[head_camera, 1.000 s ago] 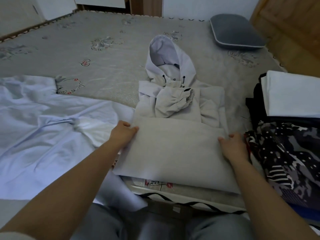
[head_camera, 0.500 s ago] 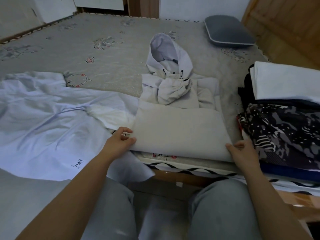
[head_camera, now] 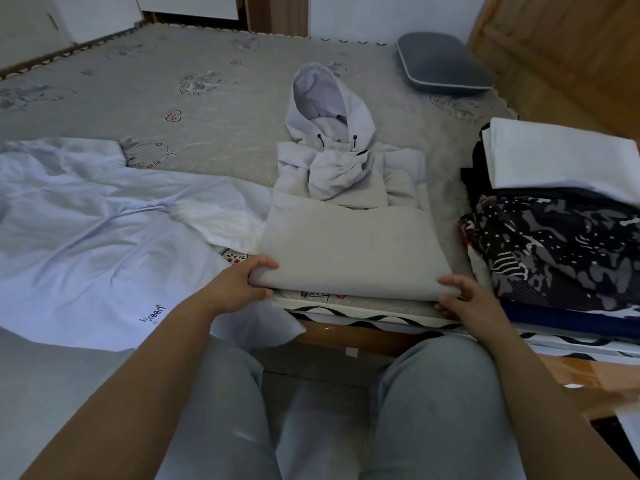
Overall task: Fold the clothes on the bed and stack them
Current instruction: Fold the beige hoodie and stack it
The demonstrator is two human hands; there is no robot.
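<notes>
While hands pinch hoodie, stack right, shirt left

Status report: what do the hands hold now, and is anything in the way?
Left hand and right hand grip hoodie fold's near corners. Hood still unfolded. Stack right, shirt left; nothing blocking.

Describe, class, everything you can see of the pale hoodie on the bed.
The hoodie is pale grey, soft fleece-like cloth, lying on the patterned bed cover. Its hood points away, open, with two dark cord toggles. Its sleeves are bunched across the chest, and its lower part is folded up. The left hand and right hand grip the near fold's corners.
</notes>
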